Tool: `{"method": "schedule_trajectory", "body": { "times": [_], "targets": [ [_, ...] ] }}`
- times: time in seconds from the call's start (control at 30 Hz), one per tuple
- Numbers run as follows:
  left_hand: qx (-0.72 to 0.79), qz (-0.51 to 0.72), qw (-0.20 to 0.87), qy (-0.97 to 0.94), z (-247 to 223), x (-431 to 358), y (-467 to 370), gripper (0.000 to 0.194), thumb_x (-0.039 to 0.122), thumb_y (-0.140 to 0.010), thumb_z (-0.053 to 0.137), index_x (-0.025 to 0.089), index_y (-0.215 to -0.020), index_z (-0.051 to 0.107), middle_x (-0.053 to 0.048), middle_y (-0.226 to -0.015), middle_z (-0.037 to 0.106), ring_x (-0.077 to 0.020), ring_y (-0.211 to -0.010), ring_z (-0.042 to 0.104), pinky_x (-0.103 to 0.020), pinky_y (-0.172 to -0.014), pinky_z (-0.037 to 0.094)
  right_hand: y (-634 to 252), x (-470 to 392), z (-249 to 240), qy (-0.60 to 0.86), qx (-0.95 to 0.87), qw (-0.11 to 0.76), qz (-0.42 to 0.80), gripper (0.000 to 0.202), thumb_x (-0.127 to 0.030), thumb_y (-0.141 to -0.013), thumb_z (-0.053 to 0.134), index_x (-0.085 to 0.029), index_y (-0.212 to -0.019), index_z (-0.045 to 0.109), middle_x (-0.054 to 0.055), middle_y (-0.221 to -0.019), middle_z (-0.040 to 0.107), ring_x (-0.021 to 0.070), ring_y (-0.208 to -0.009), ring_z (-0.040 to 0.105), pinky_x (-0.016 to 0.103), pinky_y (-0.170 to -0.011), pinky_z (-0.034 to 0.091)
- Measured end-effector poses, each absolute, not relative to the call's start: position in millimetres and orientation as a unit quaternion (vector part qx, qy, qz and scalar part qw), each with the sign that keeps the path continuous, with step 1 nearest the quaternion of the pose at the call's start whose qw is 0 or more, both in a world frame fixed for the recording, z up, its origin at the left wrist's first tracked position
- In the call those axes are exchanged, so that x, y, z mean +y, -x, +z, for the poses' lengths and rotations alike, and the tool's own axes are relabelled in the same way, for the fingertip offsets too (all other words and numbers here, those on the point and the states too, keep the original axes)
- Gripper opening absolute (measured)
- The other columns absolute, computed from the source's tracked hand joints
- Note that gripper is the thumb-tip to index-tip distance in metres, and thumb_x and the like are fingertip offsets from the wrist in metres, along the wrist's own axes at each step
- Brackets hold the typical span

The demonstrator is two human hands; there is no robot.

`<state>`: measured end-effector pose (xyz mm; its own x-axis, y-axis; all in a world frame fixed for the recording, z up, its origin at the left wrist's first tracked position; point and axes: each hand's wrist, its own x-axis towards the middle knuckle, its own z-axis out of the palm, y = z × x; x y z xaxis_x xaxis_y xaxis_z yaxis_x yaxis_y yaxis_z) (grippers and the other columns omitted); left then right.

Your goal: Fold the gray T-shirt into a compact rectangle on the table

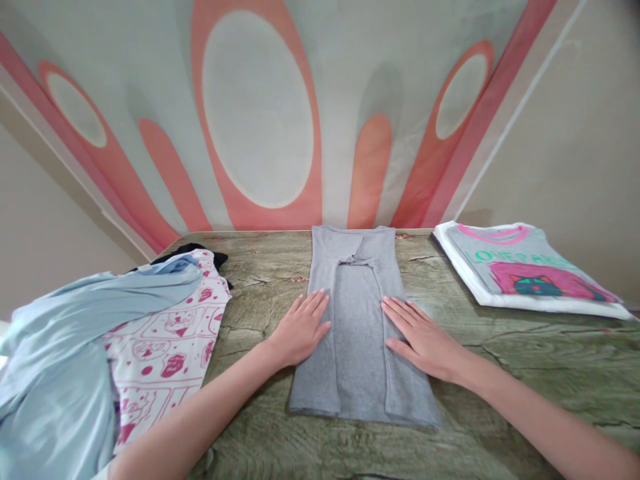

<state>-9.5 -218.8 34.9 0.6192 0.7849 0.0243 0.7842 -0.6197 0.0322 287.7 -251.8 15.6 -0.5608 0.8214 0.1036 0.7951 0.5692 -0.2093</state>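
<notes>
A grey garment [359, 347] lies on the wooden-patterned table, its two sides folded inward into a long narrow shape. The folded flaps leave a strip of the cloth showing down the middle, and a small bunched spot shows near the top. My left hand [301, 327] rests flat on the left flap with its fingers stretched out. On the right flap lies my right hand [421, 335], palm down, fingers extended. Neither hand grips anything.
Loose clothes lie at the left: a light blue garment [65, 347], a white one with pink prints [173, 340] and something black [220, 259]. At the right sits a folded stack topped by a grey shirt [530, 263]. A patterned backdrop [335, 133] borders the table's [260, 427] far edge.
</notes>
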Motion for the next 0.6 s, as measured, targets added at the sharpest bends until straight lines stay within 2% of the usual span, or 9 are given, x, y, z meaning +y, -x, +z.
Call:
{"method": "schedule_trajectory", "body": {
  "times": [0.2,0.4,0.6],
  "targets": [
    [0.393,0.016,0.036,-0.919,47,-248,10,0.051,0.036,-0.094,0.025,0.018,-0.141,0.02,-0.008,-0.148,0.019,-0.0197,-0.136,0.015,-0.041,-0.109,0.015,-277,-267,22,0.433,-0.894,0.082,0.085,0.064,-0.049,-0.09,0.034,-0.023,-0.144,0.01,0.005,-0.149,0.016,0.022,-0.135,0.018,0.045,-0.11,0.019],
    [0.378,0.017,0.06,-0.924,56,-271,10,0.056,0.043,-0.093,0.029,0.02,-0.142,0.017,-0.008,-0.148,0.019,-0.0206,-0.136,0.016,-0.042,-0.11,0.015,-270,-287,26,0.413,-0.899,0.08,0.119,0.067,-0.048,-0.089,0.037,-0.024,-0.144,0.007,0.005,-0.149,0.014,0.0231,-0.136,0.016,0.047,-0.111,0.018],
    [0.369,0.019,0.11,-0.923,60,-281,12,0.061,0.048,-0.091,0.032,0.019,-0.142,0.017,-0.009,-0.148,0.015,-0.0226,-0.136,0.012,-0.043,-0.11,0.016,-267,-295,32,0.4,-0.902,0.074,0.146,0.064,-0.046,-0.089,0.039,-0.027,-0.143,0.012,0.003,-0.149,0.015,0.0244,-0.136,0.015,0.05,-0.11,0.019]
  ]
}}
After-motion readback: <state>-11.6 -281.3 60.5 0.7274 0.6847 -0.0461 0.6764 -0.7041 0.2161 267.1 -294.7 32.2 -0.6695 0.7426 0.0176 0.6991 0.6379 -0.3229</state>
